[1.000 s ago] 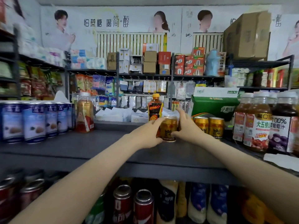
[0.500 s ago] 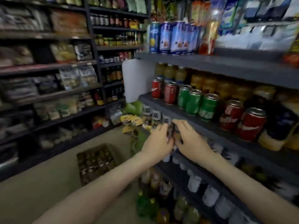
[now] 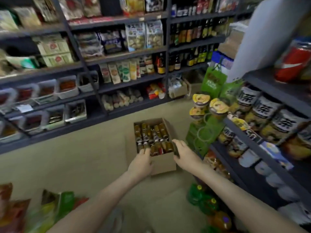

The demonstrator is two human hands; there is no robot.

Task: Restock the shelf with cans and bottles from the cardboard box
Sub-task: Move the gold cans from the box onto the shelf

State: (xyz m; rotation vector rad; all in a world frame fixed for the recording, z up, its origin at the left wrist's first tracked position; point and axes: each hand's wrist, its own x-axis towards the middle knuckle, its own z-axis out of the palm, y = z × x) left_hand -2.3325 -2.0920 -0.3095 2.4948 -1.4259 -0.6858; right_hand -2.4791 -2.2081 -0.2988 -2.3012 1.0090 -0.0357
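An open cardboard box [image 3: 164,163] stands on the beige floor, packed with several gold cans and brown bottles [image 3: 151,133]. My left hand [image 3: 140,163] reaches over the box's near rim, its fingertips at the nearest cans and holding nothing that I can see. My right hand [image 3: 184,153] is at the box's near right corner, fingers stretched along the rim. The drinks shelf [image 3: 262,145] rises at the right, with tea bottles [image 3: 262,106] on it and red cans [image 3: 292,63] on the level above.
Green gift bags [image 3: 202,137] and instant-noodle cups [image 3: 208,105] stand between the box and the drinks shelf. Green bottles [image 3: 202,199] sit low by my right arm. Snack shelves [image 3: 84,64] line the far side of the aisle. Snack bags [image 3: 50,211] are at the bottom left.
My view has swung down from the top shelf to the floor. Both hands have left the gold can on the shelf and dropped to the cardboard box.
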